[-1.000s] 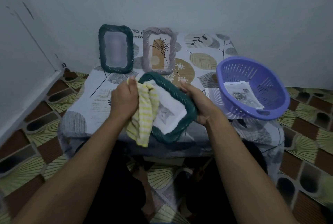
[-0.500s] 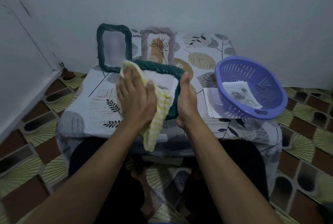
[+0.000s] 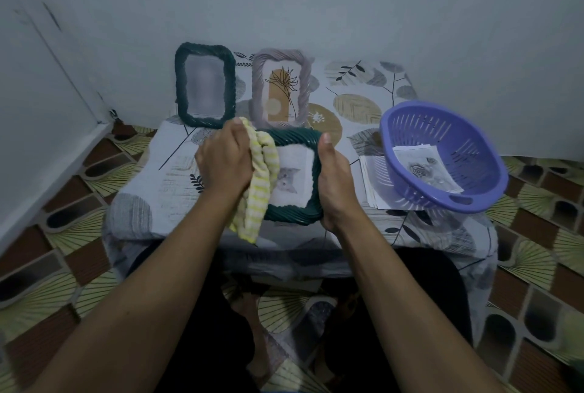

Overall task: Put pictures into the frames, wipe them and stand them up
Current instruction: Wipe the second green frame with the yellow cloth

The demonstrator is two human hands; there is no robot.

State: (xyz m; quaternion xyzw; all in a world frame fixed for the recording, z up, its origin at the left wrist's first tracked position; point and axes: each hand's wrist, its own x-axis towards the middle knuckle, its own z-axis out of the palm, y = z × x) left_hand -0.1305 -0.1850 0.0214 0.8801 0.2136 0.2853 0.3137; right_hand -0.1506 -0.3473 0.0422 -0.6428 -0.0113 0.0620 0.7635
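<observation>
While the right hand (image 3: 333,181) grips the frame (image 3: 294,171) at the table's (image 3: 363,83) near edge and the left hand (image 3: 222,163) clutches the cloth (image 3: 260,190), hard rubbing could topple it floorward.

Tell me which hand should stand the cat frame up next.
Right, probably: the right hand grips the green frame by its edge, while the left hand is busy holding the striped cloth.
</observation>
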